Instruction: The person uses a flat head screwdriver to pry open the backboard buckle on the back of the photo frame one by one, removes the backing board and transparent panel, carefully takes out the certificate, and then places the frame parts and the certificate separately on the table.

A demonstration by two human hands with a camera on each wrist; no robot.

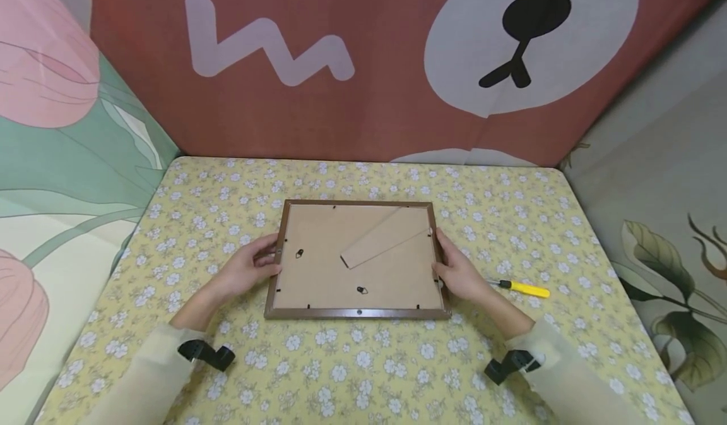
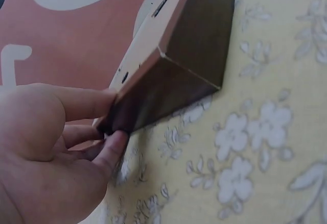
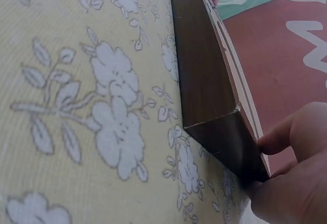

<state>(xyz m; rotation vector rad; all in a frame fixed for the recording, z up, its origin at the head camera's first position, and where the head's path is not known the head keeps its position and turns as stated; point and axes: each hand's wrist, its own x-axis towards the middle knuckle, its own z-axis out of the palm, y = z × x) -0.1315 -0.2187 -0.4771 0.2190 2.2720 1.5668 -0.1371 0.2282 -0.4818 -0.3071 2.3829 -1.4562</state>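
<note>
A brown picture frame [image 1: 397, 314] lies face down on the table, its tan backing board [image 1: 324, 273] upward. Set into the board is a slanted stand leg [image 1: 383, 242], with two small black hanging rings [image 1: 362, 290] nearby and several dark tabs along the inner edge. My left hand [image 1: 245, 267] grips the left side of the frame, thumb and fingers at its edge in the left wrist view. On the opposite side my right hand [image 1: 461, 272] holds the frame's edge between thumb and fingers, partly hidden behind it in the right wrist view.
A yellow-handled screwdriver [image 1: 528, 288] lies to the right, its tip hidden behind my right hand. Yellow floral cloth covers the table [image 1: 352, 374]. A red printed backdrop [image 1: 386, 96] stands at the far edge, with printed cloths on both sides.
</note>
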